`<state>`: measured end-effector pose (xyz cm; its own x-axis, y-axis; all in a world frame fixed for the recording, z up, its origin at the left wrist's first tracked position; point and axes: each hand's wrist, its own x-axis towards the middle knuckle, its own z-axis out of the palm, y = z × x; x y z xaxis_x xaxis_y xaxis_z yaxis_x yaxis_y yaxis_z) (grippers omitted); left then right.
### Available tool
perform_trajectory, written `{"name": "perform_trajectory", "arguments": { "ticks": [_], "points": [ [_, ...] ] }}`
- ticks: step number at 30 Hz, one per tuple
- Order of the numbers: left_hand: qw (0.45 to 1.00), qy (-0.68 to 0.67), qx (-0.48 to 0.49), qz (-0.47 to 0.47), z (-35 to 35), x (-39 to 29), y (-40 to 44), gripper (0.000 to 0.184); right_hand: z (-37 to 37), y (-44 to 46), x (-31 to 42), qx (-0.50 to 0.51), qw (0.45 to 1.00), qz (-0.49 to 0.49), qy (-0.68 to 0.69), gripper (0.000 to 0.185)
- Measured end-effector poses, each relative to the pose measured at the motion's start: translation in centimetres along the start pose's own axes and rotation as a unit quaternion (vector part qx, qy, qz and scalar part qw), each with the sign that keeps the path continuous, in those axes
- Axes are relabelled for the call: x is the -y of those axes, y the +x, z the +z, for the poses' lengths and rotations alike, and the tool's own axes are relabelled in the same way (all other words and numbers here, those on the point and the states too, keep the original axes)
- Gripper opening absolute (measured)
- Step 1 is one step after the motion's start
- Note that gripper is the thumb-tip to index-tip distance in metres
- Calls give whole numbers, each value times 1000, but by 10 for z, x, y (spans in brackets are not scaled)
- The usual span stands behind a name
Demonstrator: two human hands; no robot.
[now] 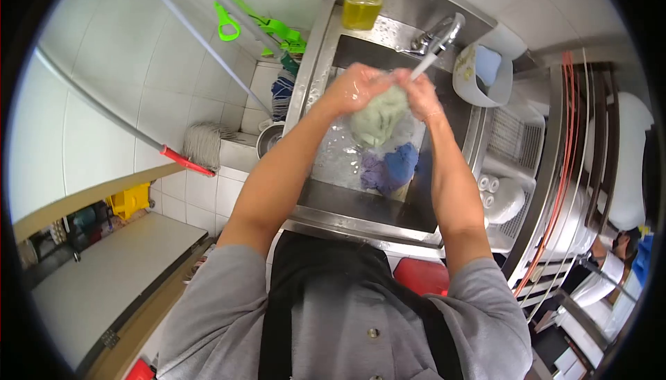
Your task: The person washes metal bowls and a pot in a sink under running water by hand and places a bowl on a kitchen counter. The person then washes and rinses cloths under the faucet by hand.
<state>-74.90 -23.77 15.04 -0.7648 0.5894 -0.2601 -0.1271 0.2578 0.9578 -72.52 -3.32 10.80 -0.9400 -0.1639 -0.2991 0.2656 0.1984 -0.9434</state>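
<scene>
A pale green cloth [378, 122] hangs wet from both my hands over the metal sink [326, 196]. My left hand [359, 89] grips its upper left part, with water drops on the skin. On the other side, my right hand [419, 94] holds the cloth's upper right edge, right under the stream from the faucet [444, 32]. Below the green cloth, a blue cloth [401, 163] and a purple cloth [374, 173] lie bunched together in the sink.
A bottle of yellow liquid [362, 5] stands at the sink's back left corner. To the right are a white container [479, 75] and a white rack [513, 137]. Mops [201, 143] lean at the left. Another person [610, 269] is partly visible far right.
</scene>
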Motion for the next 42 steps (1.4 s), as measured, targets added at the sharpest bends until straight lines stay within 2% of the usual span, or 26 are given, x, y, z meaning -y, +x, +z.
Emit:
{"name": "perform_trajectory", "arguments": {
  "ticks": [1, 2, 4, 5, 6, 7, 8, 9, 10, 13, 16, 18, 20, 24, 26, 27, 28, 30, 32, 33, 34, 35, 36, 38, 40, 42],
  "points": [
    [993, -63, -41, 89, 1, 6, 6, 30, 9, -13, -12, -3, 999, -2, 50, 28],
    [994, -62, -31, 86, -3, 8, 6, 30, 17, -24, -22, -4, 995, -5, 98, 26],
    [923, -369, -70, 83, -19, 7, 4, 26, 16, -34, -41, 40, 999, 24, 18, 30],
    [925, -365, -61, 80, -21, 3, -2, 26, 11, -38, -51, 45, 998, 48, 1, 31],
    [867, -489, -80, 48, -20, -2, -11, 26, 8, -43, -54, 50, 996, 73, -16, 33],
    [791, -604, -100, 13, -17, -4, -15, 26, 0, -46, -55, -16, 995, 20, 93, 29],
    [792, -603, -94, 8, -8, 9, -10, 26, 7, -52, -32, -23, 995, 22, 96, 29],
    [836, -530, -115, -78, 7, 38, -2, 29, 28, -55, 6, -115, 951, -28, 285, 23],
    [869, -449, -133, -161, 20, 63, 8, 33, 49, -51, 29, -201, 862, -81, 458, 17],
    [841, -440, -195, -245, 53, 106, 39, 38, 99, -21, 18, -347, 888, -52, 297, 24],
    [833, -511, -162, -135, 55, 96, 37, 35, 113, -8, 19, -432, 888, -101, 118, 30],
    [824, -510, -151, -195, 57, 65, 28, 32, 106, 2, 5, -475, 869, -134, 34, 32],
    [856, -423, -160, -251, 59, 70, 27, 32, 97, 8, -6, -436, 886, -21, 155, 30],
    [873, -430, -78, -215, 34, 90, 16, 38, 63, 0, -9, -355, 934, 13, 32, 23],
    [979, -116, 16, -170, 10, 48, -9, 45, 32, -4, -9, -125, 992, -7, -12, 25],
    [979, -115, 22, -168, 9, 49, -9, 45, 31, -4, -10, -75, 997, 2, -34, 29],
    [990, 121, -69, -16, 10, 50, -7, 47, 28, -2, -10, -81, 996, 4, -37, 29],
    [916, 342, -155, 144, 13, 44, 2, 49, 26, 2, 7, 76, 935, -187, -292, 34],
    [975, 171, 36, 134, 10, 30, 17, 42, 18, 6, 15, 100, 949, -216, -204, 38],
    [957, 275, 73, 55, 11, 3, 11, 35, 8, -3, 35, 80, 965, -120, -218, 38],
    [956, 277, 76, 58, 12, 2, 12, 35, -1, -10, 45, 59, 971, -22, -230, 39],
    [990, 128, 48, 27, 12, 3, 13, 35, -7, -12, 30, 48, 996, 17, -67, 39],
    [999, -23, 20, -8, 10, 4, 14, 38, -4, -18, 20, 45, 997, 16, -64, 39],
    [993, -119, -2, 2, -2, 4, 16, 39, 10, -40, 3, 18, 998, -45, -41, 42],
    [977, -212, -21, 14, -7, 4, 17, 41, 3, -48, 1, 48, 988, 26, -147, 44],
    [831, -556, -20, -11, -5, 5, 9, 48, -7, -46, -20, -14, 998, 41, -39, 42]
  ]
}}
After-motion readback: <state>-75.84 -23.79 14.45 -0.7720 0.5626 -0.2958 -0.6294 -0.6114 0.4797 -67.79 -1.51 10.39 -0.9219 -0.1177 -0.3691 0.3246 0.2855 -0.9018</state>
